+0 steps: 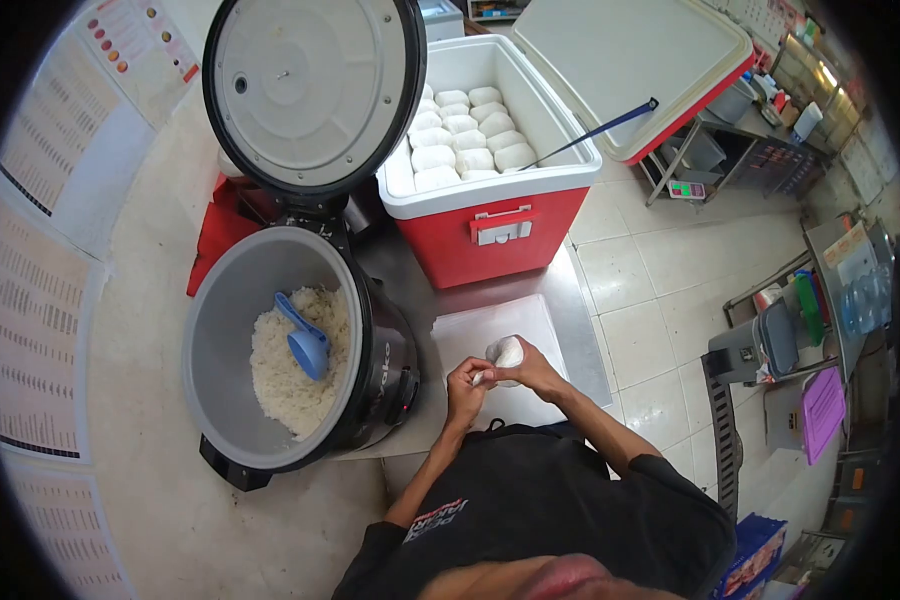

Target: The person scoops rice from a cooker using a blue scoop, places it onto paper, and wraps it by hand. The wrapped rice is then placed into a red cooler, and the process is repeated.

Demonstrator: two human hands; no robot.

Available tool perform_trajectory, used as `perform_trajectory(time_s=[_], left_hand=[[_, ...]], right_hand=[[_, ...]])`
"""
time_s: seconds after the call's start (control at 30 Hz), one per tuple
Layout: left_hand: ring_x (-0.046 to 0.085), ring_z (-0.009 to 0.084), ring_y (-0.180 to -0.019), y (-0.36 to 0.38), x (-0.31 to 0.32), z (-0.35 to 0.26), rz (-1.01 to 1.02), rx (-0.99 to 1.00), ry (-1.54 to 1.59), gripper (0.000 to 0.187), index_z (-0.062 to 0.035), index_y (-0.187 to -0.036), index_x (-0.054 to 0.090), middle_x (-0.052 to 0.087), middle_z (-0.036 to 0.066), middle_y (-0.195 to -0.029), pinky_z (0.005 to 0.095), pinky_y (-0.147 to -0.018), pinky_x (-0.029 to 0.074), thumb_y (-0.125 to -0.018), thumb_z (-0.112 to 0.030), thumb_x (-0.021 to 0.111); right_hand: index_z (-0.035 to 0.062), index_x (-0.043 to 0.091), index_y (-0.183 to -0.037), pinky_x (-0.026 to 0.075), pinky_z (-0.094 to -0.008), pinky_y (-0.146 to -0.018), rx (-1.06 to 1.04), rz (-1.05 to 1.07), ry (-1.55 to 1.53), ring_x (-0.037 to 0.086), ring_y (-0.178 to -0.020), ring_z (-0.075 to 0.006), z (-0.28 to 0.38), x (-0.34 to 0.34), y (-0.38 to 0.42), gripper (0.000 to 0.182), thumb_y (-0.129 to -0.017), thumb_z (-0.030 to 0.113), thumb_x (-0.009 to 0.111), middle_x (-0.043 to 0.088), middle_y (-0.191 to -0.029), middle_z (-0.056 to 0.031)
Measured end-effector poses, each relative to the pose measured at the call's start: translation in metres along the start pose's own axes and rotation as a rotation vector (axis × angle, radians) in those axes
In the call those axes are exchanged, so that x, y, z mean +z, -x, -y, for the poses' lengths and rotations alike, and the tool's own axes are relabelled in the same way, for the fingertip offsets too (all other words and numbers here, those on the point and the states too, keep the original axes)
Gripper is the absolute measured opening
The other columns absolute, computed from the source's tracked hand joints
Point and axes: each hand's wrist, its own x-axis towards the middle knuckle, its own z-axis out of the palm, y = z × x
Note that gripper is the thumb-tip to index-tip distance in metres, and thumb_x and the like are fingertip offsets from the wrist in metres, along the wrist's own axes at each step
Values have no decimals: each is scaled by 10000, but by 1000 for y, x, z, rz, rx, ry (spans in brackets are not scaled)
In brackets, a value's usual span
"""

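Note:
My right hand point(535, 368) is wrapped round a small white wrapped bundle point(508, 352). Close beside it, my left hand point(465, 385) pinches a twisted end of the wrapping, its fingers pressed together. Both hands are over a stack of white paper sheets point(480, 318) on the metal table point(410, 290). To the left stands an open rice cooker point(385, 350) with white rice point(275, 365) inside, and a blue scoop point(308, 350) rests on the rice. Behind the sheets, a red cooler box point(450, 240) holds several white wrapped bundles point(470, 140).
The cooker's raised lid point(310, 90) stands at the upper left. The cooler's open lid point(640, 70) leans out to the right, near a blue strap point(610, 125). Printed sheets point(35, 330) cover the left wall. Shelves, a grey bin point(745, 350) and a purple lid point(823, 412) are at the right.

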Motion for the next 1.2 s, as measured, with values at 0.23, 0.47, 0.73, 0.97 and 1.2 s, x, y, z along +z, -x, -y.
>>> perform_trajectory(time_s=[0.23, 0.47, 0.73, 0.97, 1.2], left_hand=[[583, 169, -936, -21, 14, -39, -161, 372, -403, 182, -35, -855, 619, 587, 66, -969, 285, -779, 497, -710, 20, 714], [535, 301, -1057, -43, 2, -38, 3, 423, -471, 252, -45, -845, 616, 540, 130, -1075, 390, -930, 412, -620, 54, 675], [474, 365, -1154, -61, 13, -68, -217, 476, -375, 422, -30, -1049, 494, 481, 197, -1200, 430, -974, 389, -730, -130, 752], [533, 352, -1071, 10, -50, 18, -108, 200, -784, 197, -13, -988, 546, 508, 175, -1156, 412, -888, 462, -822, -72, 632], [570, 317, -951, 26, -75, 45, -197, 175, -791, 120, -11, -893, 553, 535, 162, -1052, 403, -812, 472, -797, -40, 619]], right_hand=[[31, 557, -1039, 473, -271, -709, -70, 41, -4, 567, -800, -136, 24, -13, -10, 586, -623, 309, 862, 592, -893, -56], [84, 525, -828, 458, -267, -670, 42, 199, 13, 551, -738, -115, 47, -12, -12, 350, -649, 124, 823, 592, -793, -1], [96, 498, -952, 471, -350, -811, -472, 310, 499, 557, -940, -208, 187, -37, -15, 502, -600, 111, 855, 540, -1127, -90], [108, 373, -1240, 456, -357, -831, -292, 34, 915, 592, -931, -291, 331, -90, -143, 565, -868, 485, 572, 563, -1027, -196], [41, 177, -1442, 210, -440, -1133, 93, 585, 1463, 191, -1389, -354, 269, -93, -254, 636, -990, 486, 222, 211, -1472, -224]])
